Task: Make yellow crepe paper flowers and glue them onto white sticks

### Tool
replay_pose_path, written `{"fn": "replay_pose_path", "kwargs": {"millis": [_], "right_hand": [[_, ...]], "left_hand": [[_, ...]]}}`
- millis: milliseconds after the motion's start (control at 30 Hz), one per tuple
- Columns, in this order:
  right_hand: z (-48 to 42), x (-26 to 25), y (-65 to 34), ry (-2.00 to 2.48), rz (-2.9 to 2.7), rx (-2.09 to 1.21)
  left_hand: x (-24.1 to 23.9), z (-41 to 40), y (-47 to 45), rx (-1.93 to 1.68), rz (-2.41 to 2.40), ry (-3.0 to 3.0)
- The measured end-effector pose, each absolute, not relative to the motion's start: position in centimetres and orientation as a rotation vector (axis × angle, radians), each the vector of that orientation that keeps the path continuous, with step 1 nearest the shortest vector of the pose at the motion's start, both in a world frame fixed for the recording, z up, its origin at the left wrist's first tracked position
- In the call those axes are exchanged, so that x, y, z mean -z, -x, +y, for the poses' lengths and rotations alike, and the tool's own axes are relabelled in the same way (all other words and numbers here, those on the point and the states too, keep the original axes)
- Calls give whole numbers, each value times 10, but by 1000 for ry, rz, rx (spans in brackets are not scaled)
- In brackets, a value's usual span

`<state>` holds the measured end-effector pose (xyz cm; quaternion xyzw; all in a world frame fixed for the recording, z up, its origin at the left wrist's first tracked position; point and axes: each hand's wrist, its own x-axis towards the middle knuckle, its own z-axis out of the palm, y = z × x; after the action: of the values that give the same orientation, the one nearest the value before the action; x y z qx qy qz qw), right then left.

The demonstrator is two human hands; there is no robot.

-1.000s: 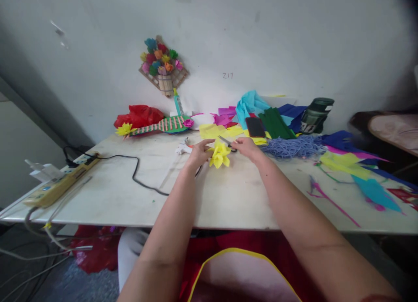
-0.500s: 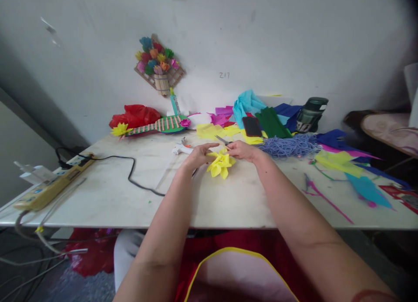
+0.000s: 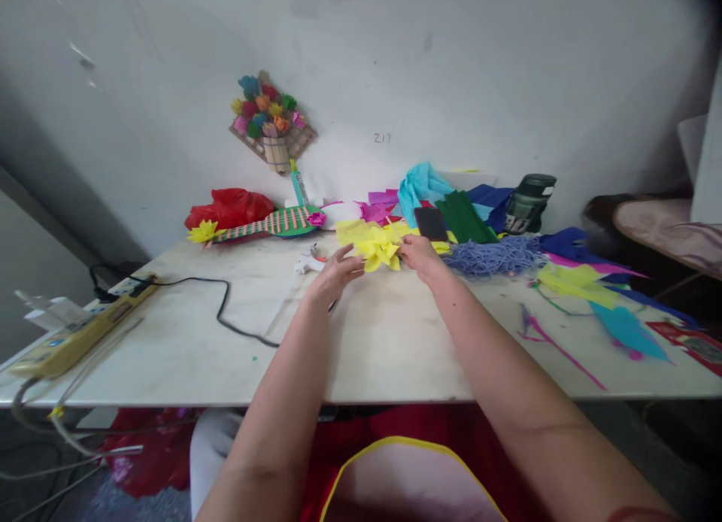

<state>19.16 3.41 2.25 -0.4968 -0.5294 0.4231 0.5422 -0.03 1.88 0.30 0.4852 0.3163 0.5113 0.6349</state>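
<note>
A yellow paper flower (image 3: 380, 248) with pointed petals is held up over the middle of the table, between my two hands. My right hand (image 3: 418, 253) pinches it at its right side; the fingertips are partly behind the petals. On the other side my left hand (image 3: 337, 274) has its fingers apart, close to the left petals; whether they touch is hard to see. A white glue gun (image 3: 308, 263) lies just beyond my left hand. Yellow paper sheets (image 3: 353, 231) spread behind the flower and blend with it.
A green paper-covered, lute-shaped craft (image 3: 293, 220) lies at the back left, near a glue bottle (image 3: 298, 185). A phone (image 3: 430, 224), blue-violet yarn (image 3: 490, 257) and a dark bottle (image 3: 529, 204) stand or lie to the right. A power strip (image 3: 84, 334) and black cable (image 3: 229, 304) occupy the left.
The flower has been raised and moved away from me, its petals tilted. My left fingers have spread and come off its top. The scissors seen behind it are now hidden.
</note>
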Motion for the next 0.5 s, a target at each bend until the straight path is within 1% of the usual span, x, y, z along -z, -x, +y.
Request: {"fn": "replay_pose_path", "kwargs": {"millis": [167, 367, 500], "right_hand": [[42, -15, -184, 1196, -1236, -772], [41, -9, -172, 1197, -1373, -788], [35, -13, -171, 1244, -1448, -805]], "left_hand": [[-1, 11, -10, -1044, 643, -1181], [3, 18, -12, -1193, 620, -1175], [4, 20, -11, -1256, 733, -1180]]}}
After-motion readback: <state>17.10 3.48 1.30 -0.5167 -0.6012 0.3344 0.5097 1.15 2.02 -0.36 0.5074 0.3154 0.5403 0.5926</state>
